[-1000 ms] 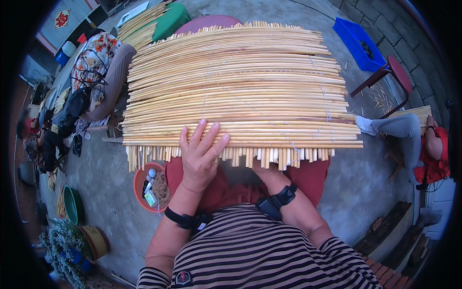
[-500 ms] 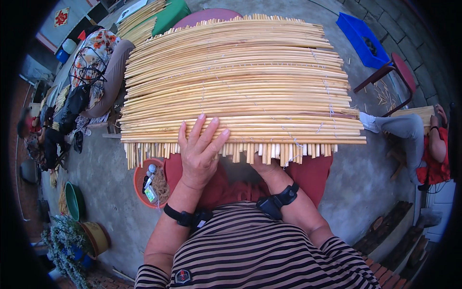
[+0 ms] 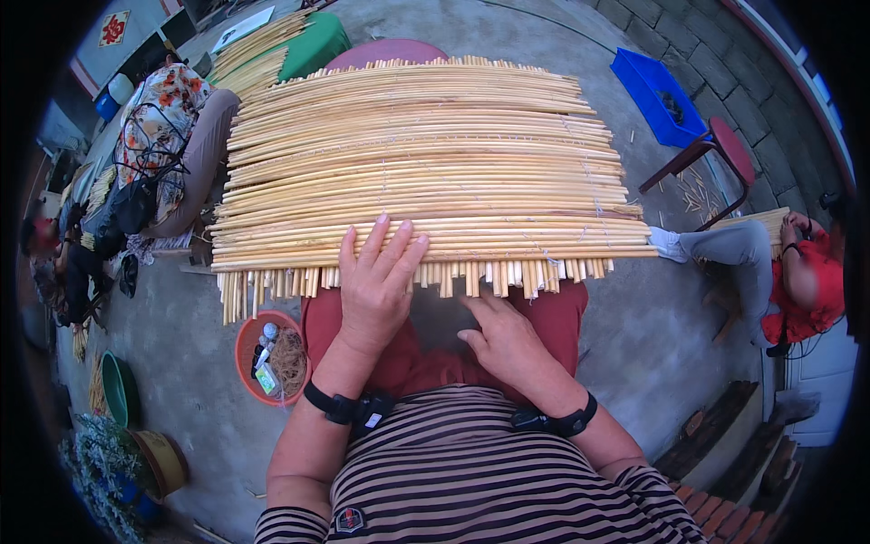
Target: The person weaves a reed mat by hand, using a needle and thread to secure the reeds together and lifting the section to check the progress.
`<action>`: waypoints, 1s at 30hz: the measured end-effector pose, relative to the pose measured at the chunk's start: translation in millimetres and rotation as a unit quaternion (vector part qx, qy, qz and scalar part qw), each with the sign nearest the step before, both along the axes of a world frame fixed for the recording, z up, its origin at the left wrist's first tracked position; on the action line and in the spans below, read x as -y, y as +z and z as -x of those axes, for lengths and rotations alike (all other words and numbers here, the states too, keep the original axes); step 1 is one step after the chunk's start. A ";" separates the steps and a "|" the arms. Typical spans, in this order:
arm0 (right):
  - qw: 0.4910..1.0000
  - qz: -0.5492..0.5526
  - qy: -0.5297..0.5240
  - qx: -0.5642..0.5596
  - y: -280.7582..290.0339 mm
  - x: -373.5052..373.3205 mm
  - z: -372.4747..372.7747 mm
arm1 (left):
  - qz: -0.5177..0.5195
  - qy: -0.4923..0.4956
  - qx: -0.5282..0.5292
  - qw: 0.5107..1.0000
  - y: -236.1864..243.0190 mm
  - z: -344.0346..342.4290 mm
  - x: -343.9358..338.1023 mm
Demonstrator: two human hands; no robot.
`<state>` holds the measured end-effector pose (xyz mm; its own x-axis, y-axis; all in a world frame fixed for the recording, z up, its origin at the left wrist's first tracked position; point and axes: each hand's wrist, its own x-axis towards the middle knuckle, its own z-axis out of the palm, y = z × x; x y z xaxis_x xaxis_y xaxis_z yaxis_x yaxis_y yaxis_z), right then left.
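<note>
A wide mat of straw-coloured stalks (image 3: pixel 426 181) spreads over my lap, its rows tied with thin white thread. Below its near edge stick out the cut ends of a crosswise lower layer of stalks (image 3: pixel 313 281). My left hand (image 3: pixel 376 286) lies flat on the near edge, fingers spread over the last rows. Just in front of that edge is my right hand (image 3: pixel 512 340), thumb apart from the fingers and nothing visible in it. Its fingertips are close to the stalk ends; I cannot tell whether they touch.
An orange basket (image 3: pixel 243 349) with brown fibre and small items stands left of my knees. People sit at left (image 3: pixel 168 136) and right (image 3: pixel 802 281). A blue crate (image 3: pixel 648 91) and a dark red chair (image 3: pixel 732 150) are at far right, a green-covered surface (image 3: pixel 317 45) at far left.
My right hand has come out from under the mat's near edge toward me. My left hand stays on the mat. The whole view has shifted slightly.
</note>
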<state>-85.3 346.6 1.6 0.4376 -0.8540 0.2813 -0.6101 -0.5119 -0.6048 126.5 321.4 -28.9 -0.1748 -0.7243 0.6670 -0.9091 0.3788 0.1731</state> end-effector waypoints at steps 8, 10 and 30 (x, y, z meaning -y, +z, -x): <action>0.979 0.201 -0.020 -0.006 32.7 49.0 -22.7 | 0.017 -0.008 0.019 1.000 -6.7 0.5 3.5; 0.979 0.201 0.003 -0.026 16.9 59.4 -30.5 | 0.023 -0.008 0.017 1.000 -8.2 0.1 3.9; 0.943 0.247 0.224 0.006 13.9 103.0 -37.8 | 0.002 0.007 -0.002 1.000 -7.8 0.5 3.9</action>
<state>-47.6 243.6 15.4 0.7177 -0.3486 0.6028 -0.2610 -0.9372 -0.2313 126.0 317.6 -36.7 -0.1628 -0.7239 0.6705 -0.9136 0.3673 0.1747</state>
